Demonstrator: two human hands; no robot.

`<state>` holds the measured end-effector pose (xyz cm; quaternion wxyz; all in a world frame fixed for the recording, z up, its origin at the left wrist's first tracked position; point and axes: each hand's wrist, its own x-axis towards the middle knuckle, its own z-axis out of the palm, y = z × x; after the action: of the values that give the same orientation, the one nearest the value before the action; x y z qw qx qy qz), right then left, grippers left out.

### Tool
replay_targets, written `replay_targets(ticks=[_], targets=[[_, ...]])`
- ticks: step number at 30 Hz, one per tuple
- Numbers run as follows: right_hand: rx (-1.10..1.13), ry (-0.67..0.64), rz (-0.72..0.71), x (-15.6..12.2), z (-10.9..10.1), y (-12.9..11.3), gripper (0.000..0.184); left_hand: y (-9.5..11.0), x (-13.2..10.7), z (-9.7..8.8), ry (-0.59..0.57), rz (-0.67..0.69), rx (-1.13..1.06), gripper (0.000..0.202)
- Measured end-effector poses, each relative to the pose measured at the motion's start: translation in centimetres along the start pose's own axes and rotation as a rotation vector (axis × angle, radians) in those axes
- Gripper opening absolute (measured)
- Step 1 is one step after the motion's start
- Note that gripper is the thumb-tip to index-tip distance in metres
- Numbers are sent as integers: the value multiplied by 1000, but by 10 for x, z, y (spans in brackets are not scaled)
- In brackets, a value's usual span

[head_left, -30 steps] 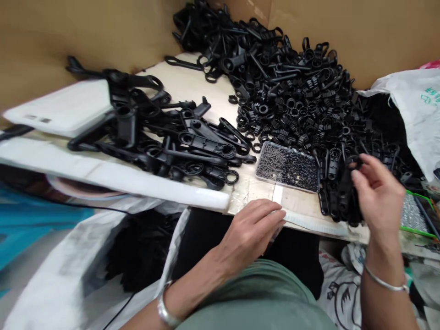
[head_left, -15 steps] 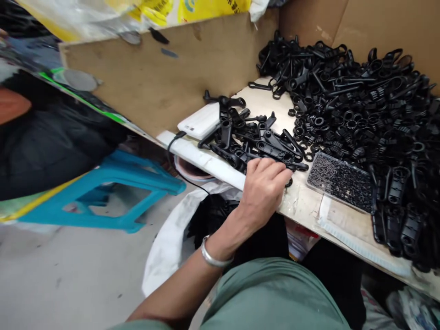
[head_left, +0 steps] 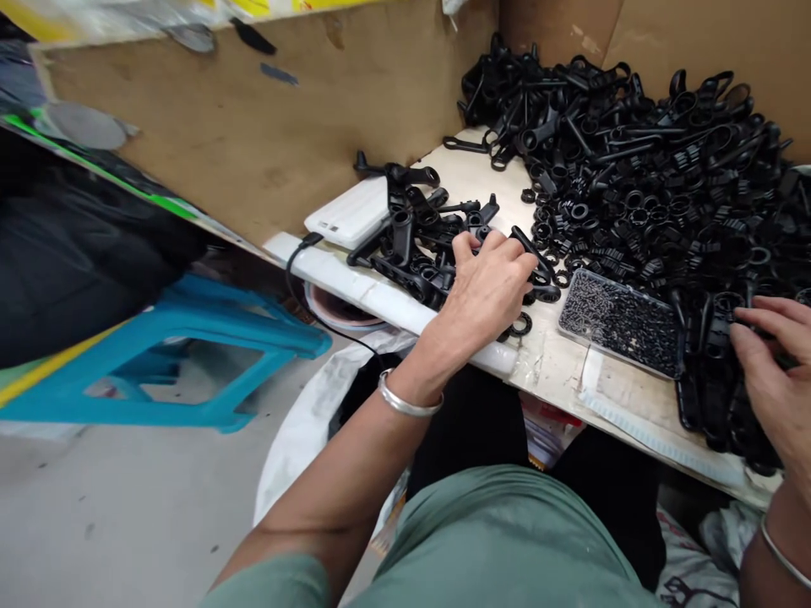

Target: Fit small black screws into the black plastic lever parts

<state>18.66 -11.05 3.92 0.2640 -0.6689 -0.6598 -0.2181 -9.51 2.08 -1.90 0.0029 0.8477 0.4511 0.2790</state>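
My left hand [head_left: 498, 283] is over the small heap of black plastic arm-shaped parts [head_left: 402, 236], its fingers bent down around a black plastic part that they mostly hide. Just under its wrist side lies a black ring [head_left: 521, 323] near the board's edge. At the right edge of the view, my right hand [head_left: 782, 363] is partly cut off. Its thumb and forefinger are stretched out and apart at the row of black plastic arms [head_left: 722, 325]; no held thing shows in it. Between the hands stands a clear box of tiny dark pieces [head_left: 621, 325].
A large pile of black parts and rings [head_left: 634, 169] fills the back right against cardboard [head_left: 715, 38]. At the left are a white power bank [head_left: 348, 211] with a black cable, a white edge strip [head_left: 355, 283] and a blue stool [head_left: 190, 355]. A white sack [head_left: 297, 456] is below.
My left hand has moved up from the table edge into the small heap, uncovering the black ring. My right hand has come into view at the right. The camera view has shifted slightly.
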Motion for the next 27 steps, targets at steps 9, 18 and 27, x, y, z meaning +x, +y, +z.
replay_targets(ticks=[9,18,27], targets=[[78,-520,35,-4,35,-11,25,-9,15,-4,-86,-128,-179,9],[-189,-746,0,10,64,-33,23,-21,23,-13,-29,-98,-311,13],[-299,-801,-8,11,62,-38,25,66,-14,-15,-144,301,-309,29]])
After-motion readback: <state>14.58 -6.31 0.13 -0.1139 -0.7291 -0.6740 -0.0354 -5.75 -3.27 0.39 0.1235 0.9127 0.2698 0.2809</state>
